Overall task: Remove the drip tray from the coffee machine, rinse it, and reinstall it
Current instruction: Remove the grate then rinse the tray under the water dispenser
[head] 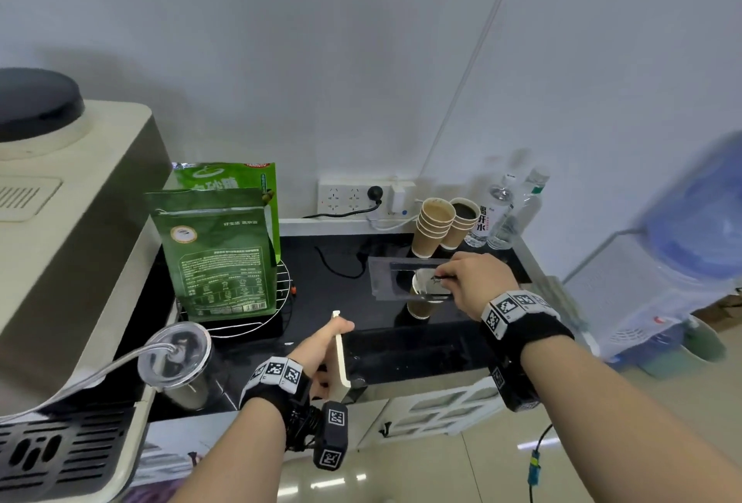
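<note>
A cream drip tray (340, 358) is gripped on edge by the left hand (321, 358), fingers closed around it. A clear plastic piece (405, 281) is pinched by the right hand (473, 285) over a paper cup (421, 302). Beyond the right fingers, stacked cups (435, 227) hold brown liquid.

Under both hands the countertop (329, 261) is glossy black. The right hand (469, 285) pinches a clear plastic sheet (385, 277) above a paper cup (419, 308). The left hand (325, 354) grips a matt cream plastic panel (341, 358).
</note>
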Motion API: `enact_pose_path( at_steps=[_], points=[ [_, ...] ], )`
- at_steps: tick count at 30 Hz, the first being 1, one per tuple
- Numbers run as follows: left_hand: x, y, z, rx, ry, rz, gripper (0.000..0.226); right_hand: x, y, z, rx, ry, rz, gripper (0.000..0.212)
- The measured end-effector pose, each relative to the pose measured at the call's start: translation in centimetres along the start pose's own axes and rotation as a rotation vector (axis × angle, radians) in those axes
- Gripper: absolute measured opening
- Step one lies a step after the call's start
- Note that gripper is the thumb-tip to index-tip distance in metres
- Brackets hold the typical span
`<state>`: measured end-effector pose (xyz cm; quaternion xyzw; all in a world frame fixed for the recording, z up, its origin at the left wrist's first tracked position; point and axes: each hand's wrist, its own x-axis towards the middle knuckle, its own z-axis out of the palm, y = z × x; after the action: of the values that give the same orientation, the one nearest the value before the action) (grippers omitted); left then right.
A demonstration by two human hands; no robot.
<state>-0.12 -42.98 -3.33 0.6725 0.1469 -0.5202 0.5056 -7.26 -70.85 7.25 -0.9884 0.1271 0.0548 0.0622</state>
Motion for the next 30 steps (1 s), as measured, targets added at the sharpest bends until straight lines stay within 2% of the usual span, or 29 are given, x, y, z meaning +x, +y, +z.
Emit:
enact_pose_path(
  at_steps=[10, 15, 19, 24, 30],
  points=[
    [-2.6, -0.5, -0.1, 0.088, -0.143, 0.098, 0.084, -5.5, -1.4, -1.7, -0.073, -0.084, 0.241, 0.031],
    [-4.5, 0.5, 3.6, 0.164, -0.209, 0.154, 0.082, -10.1, 1.1, -3.1, -0.062, -0.043, 0.369, 0.03],
    [-5.8, 1.9, 6.3, 0.196, -0.231, 0.192, 0.089, -12.4, 3.0, -4.4, -0.061, 0.009, 0.397, 0.028],
    [-6.7, 1.4, 11.5, 0.237, -0.245, 0.196, 0.093, -16.5, 7.1, -4.1, -0.054, 0.022, 0.443, 0.027],
    [-6.8, 0.4, 22.8, 0.27, -0.285, 0.205, 0.095, -23.3, 16.2, -3.5, -0.004, 0.003, 0.517, 0.028]
  ],
)
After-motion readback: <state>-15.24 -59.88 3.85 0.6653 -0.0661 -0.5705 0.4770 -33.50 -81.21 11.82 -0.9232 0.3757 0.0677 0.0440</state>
